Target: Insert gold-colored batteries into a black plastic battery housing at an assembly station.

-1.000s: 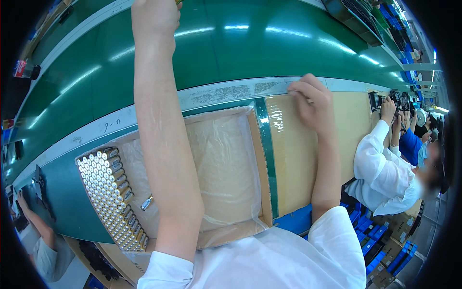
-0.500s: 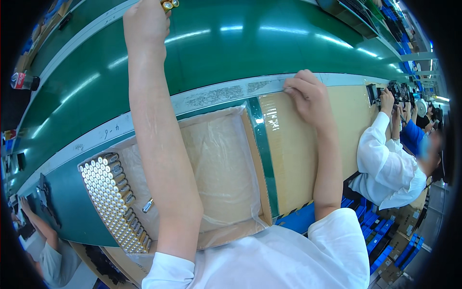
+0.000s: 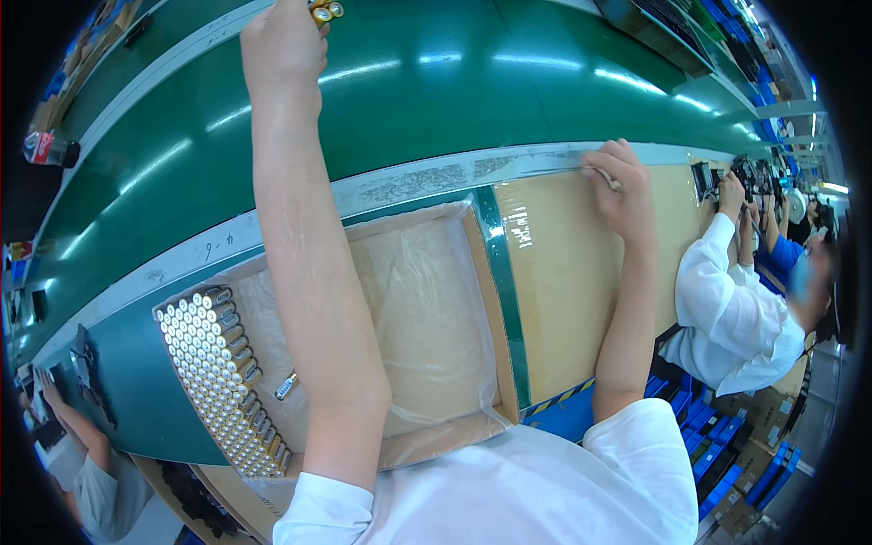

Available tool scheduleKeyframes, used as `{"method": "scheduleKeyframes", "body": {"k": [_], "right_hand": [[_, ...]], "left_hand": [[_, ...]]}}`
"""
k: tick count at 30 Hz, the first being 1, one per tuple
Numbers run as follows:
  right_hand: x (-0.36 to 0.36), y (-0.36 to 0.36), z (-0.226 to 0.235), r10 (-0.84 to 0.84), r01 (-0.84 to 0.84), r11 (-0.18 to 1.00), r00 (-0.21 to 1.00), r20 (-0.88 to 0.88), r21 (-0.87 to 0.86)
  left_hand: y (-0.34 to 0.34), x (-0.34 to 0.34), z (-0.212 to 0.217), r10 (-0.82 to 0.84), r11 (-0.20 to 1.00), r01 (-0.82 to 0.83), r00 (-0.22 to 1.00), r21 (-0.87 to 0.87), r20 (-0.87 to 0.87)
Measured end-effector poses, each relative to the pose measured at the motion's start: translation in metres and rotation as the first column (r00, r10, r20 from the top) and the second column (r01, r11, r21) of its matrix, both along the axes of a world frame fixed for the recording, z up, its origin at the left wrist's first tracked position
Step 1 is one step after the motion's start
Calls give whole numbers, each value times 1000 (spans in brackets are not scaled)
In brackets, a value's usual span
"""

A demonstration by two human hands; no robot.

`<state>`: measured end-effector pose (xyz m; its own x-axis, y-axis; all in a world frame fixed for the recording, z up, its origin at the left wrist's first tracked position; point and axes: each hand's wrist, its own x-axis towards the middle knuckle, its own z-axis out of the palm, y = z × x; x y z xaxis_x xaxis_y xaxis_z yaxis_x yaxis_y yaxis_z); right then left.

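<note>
My left hand (image 3: 282, 41) reaches far out over the green conveyor belt (image 3: 436, 82) and is closed on a few gold-capped batteries (image 3: 322, 11). My right hand (image 3: 622, 186) rests, fingers curled, on the far edge of a flat brown cardboard sheet (image 3: 572, 272), pinching something small I cannot make out. Under my left forearm lies an open cardboard box (image 3: 427, 300) lined with clear plastic. Rows of upright batteries (image 3: 222, 377) fill its left side, and one loose battery (image 3: 287, 386) lies beside them.
A grey metal rail (image 3: 427, 182) runs between the belt and the box. A person in white (image 3: 736, 309) works at my right, another person's hand (image 3: 50, 391) shows at the left. Blue crates (image 3: 708, 436) stand below right. A red-labelled bottle (image 3: 50, 148) lies beyond the belt.
My left hand has drawn back slightly from the far side of the belt, bringing the batteries into view. My right hand has stayed on the cardboard edge.
</note>
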<state>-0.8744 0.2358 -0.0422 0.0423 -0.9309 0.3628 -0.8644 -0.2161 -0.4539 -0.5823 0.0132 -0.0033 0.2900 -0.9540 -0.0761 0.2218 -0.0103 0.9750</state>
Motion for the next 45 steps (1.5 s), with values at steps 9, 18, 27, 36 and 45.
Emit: {"method": "scheduleKeyframes", "body": {"k": [9, 18, 27, 36, 45], "right_hand": [[14, -6, -11, 82, -82, 997, 996, 30, -7], [20, -10, -13, 33, -29, 998, 996, 87, -53], [-4, -3, -14, -8, 14, 995, 998, 62, -95], [3, -7, -1, 10, -10, 999, 1000, 6, -34], [13, -6, 0, 38, -41, 999, 996, -74, -33]], "left_hand": [[24, 3, 15, -59, 996, 58, 998, -67, -16], [20, 14, 8, -91, 993, 91, 996, -75, 4], [21, 14, 9, -110, 991, 111, 994, -71, 16], [18, 16, 8, -88, 993, 88, 996, -78, 3], [25, 5, 14, -125, 991, 126, 992, -45, 32]]}}
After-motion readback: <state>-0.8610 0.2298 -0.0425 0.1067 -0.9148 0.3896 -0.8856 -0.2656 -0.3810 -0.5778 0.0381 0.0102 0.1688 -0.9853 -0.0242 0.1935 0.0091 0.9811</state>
